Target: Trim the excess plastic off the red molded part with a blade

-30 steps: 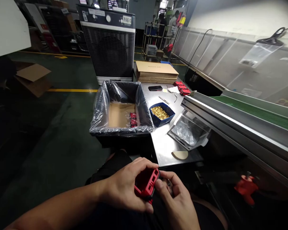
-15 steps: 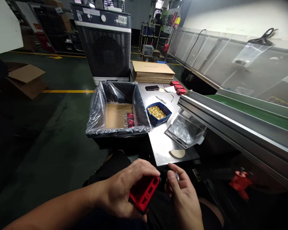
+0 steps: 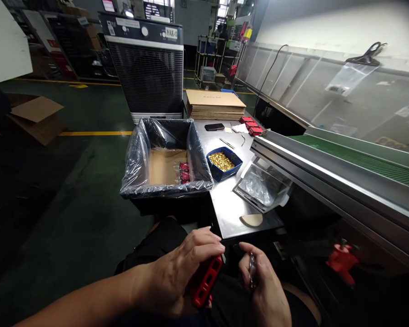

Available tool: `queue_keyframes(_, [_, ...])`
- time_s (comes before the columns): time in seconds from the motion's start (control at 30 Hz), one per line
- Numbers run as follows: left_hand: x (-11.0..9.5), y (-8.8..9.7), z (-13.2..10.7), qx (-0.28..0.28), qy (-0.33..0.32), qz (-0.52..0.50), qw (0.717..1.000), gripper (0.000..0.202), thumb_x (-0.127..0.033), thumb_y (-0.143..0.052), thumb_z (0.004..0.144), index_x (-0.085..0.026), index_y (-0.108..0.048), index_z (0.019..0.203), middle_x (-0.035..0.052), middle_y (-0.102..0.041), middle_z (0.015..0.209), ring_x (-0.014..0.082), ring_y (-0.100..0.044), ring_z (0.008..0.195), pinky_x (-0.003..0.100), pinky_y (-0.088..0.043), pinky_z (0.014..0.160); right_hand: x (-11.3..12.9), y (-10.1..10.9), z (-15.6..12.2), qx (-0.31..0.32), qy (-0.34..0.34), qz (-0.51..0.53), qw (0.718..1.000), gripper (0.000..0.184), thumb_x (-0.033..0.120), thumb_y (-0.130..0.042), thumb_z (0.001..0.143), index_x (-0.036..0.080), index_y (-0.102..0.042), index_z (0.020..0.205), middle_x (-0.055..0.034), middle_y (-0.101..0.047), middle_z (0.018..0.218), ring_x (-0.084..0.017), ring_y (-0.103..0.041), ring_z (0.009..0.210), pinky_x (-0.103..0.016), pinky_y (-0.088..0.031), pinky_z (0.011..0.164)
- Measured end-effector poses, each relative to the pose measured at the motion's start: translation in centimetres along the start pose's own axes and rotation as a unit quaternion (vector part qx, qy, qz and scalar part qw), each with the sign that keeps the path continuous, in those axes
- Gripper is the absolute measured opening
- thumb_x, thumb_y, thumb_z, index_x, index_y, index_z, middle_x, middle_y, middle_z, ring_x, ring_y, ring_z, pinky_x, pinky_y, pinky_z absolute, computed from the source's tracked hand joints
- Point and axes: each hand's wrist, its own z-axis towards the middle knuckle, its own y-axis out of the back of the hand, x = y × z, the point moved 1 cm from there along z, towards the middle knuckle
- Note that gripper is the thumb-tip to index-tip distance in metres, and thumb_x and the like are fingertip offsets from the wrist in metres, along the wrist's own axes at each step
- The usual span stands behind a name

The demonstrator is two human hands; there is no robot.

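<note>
Currently: red casing [image 3: 206, 285] gripped in left hand [image 3: 175, 268], short of near edge of worktop [image 3: 226, 213]; small metallic piece [image 3: 252, 270] clasped by curled fingers of right hand [image 3: 265, 286]; label [image 3: 171, 33] "冷风机-13" on cooler [image 3: 146, 72] beyond far-left corner.

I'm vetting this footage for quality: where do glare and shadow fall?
Head view: glare whitens the metal tabletop and streaks the plastic liner. Head view: deep shadow lies below the conveyor and darkens part of the red case in the left hand.
</note>
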Motion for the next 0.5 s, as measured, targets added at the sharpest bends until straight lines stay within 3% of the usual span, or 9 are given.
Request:
queue_keyframes(0.07, [0.0, -0.1, -0.1, 0.001, -0.006, 0.002, 1.000, 0.096, -0.018, -0.079, 0.077, -0.019, -0.024, 0.156, 0.0205, -0.054, 0.137, 0.0348, -0.050, 0.137, 0.055, -0.037, 0.124, 0.1, -0.1, -0.2, -0.006, 0.008, -0.018, 1.000, 0.056, 0.066, -0.057, 0.093, 0.021, -0.053, 0.127, 0.0039, -0.056, 0.073, -0.011, -0.048, 0.063, -0.021, -0.044, 0.062])
queue_keyframes(0.17, [0.2, -0.3, -0.3, -0.018, -0.018, -0.015, 1.000, 0.085, -0.024, -0.075, 0.082, -0.016, -0.029, 0.153, 0.0198, -0.052, 0.139, 0.0335, -0.047, 0.139, 0.052, -0.037, 0.124, -0.3, 0.1, -0.3, 0.042, -0.004, -0.015, 0.999, 0.068, 0.060, -0.075, 0.083, 0.023, -0.050, 0.135, -0.0012, -0.067, 0.089, -0.014, -0.061, 0.076, -0.022, -0.054, 0.072])
queue_keyframes(0.3, [0.5, -0.6, -0.4, -0.026, -0.022, -0.039, 0.999, 0.078, -0.031, -0.074, 0.086, -0.015, -0.033, 0.151, 0.0202, -0.050, 0.141, 0.0329, -0.046, 0.139, 0.048, -0.041, 0.122, -0.3, 0.7, -0.1, 0.055, 0.001, 0.021, 0.998, 0.063, 0.051, -0.078, 0.084, 0.029, -0.056, 0.139, -0.0019, -0.071, 0.098, -0.013, -0.067, 0.086, -0.018, -0.056, 0.079])
queue_keyframes(0.4, [0.6, -0.9, -0.5, -0.046, 0.032, -0.066, 0.996, 0.092, -0.040, -0.086, 0.073, -0.022, -0.037, 0.149, 0.0148, -0.059, 0.130, 0.0290, -0.061, 0.119, 0.039, -0.054, 0.105, 0.5, 0.5, -0.5, 0.042, 0.038, 0.018, 0.998, 0.058, 0.046, -0.081, 0.083, 0.035, -0.062, 0.137, -0.0007, -0.071, 0.101, -0.011, -0.067, 0.087, -0.015, -0.055, 0.079])
queue_keyframes(0.5, [0.7, -1.1, -0.4, -0.063, 0.153, -0.095, 0.982, 0.101, -0.050, -0.095, 0.058, -0.023, -0.047, 0.143, 0.0099, -0.065, 0.118, 0.0247, -0.066, 0.099, 0.035, -0.057, 0.090, 1.5, -0.3, -1.4, 0.003, 0.059, 0.018, 0.998, 0.054, 0.048, -0.083, 0.079, 0.032, -0.069, 0.129, -0.0009, -0.072, 0.097, -0.012, -0.066, 0.080, -0.019, -0.056, 0.078])
